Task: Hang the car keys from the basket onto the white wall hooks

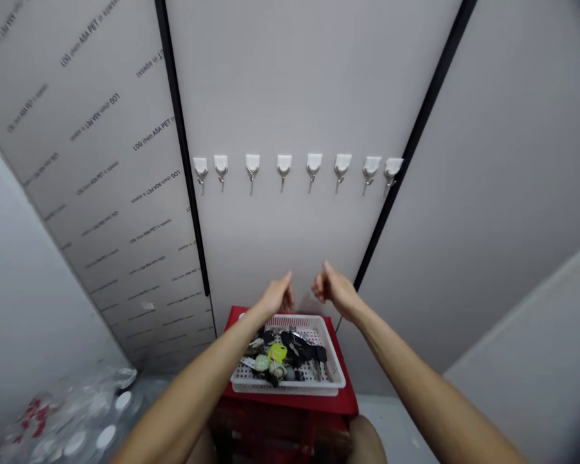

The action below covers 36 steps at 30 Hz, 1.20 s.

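Note:
My left hand [279,295] and my right hand [332,289] are raised side by side in front of a pale wall panel, just above the far rim of a white perforated basket [333,380]. Both hands have their fingers curled in, with the thumbs up; whether they hold anything I cannot make out. The basket holds several keys [290,351] with black heads and green and pale tags. It rests on a red stool [341,403]. A row of several white wall hooks [283,165] with metal prongs runs across the panel above, all bare.
Black vertical strips [188,187] divide the wall into panels; the left panel carries printed protective film. At the bottom left lies a clear plastic pack of white-capped bottles [82,422]. A pale surface slants in from the right edge.

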Each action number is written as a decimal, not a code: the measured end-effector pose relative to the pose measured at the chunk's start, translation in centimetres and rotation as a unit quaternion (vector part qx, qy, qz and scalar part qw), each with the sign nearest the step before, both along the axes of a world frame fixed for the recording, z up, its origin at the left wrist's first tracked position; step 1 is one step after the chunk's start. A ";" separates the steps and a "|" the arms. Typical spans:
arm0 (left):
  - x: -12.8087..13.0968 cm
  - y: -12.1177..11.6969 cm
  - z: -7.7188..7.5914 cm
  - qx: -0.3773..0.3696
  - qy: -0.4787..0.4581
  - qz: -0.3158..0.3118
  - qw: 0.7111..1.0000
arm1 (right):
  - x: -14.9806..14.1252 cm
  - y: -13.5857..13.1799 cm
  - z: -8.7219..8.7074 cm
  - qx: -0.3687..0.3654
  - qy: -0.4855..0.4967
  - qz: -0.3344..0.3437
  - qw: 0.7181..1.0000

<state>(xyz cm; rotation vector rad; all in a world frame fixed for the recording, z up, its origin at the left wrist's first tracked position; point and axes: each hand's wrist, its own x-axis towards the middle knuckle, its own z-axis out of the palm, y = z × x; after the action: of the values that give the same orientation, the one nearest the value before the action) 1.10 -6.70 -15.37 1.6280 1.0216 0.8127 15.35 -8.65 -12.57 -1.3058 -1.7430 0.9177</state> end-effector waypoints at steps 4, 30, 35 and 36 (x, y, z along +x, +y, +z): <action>2.3 0.7 8.1 -0.064 -0.142 -0.122 0.980 | -0.2 0.6 5.5 -0.017 0.242 0.064 0.968; 1.0 0.3 -0.6 -0.058 -0.009 -0.003 0.998 | -1.0 0.3 -3.0 -0.077 0.059 -0.007 0.995; 0.4 -1.2 -7.0 0.094 0.166 0.044 0.981 | -0.3 0.0 -8.1 -0.020 -0.366 -0.071 0.928; 0.4 -1.6 -7.9 0.121 0.195 0.038 0.973 | -0.4 -0.1 -8.9 -0.022 -0.404 -0.067 0.912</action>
<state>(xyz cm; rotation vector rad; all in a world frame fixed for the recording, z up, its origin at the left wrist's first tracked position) 1.51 -8.27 -23.29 2.0195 1.3049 0.7029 14.98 -8.77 -21.42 -1.9881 -2.1894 0.3300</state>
